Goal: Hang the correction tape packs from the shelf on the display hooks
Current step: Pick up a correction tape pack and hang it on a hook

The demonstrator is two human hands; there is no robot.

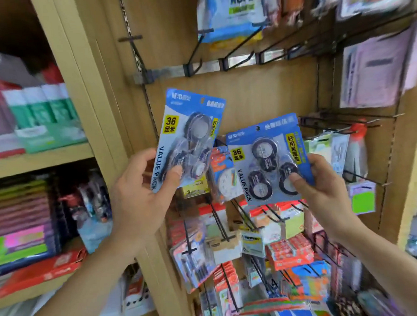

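Note:
I hold two blue correction tape packs in front of a wooden display wall. My left hand (142,191) grips the lower part of one pack (190,137), which is tilted and blurred, its top near bare board. My right hand (322,189) grips the lower right corner of the other pack (266,158), which shows three round black tape rolls and a hang hole at its top. Bare black display hooks (232,53) jut out from a metal rail above both packs. More hooks (338,125) stick out to the right of the right-hand pack.
Left of the display, wooden shelves (42,159) hold green and white boxes and stacked coloured packs. Below my hands, crowded hooks carry several hanging stationery packs (229,251). Pink packs (374,71) hang at upper right, and a blue and white pack (231,15) hangs at the top.

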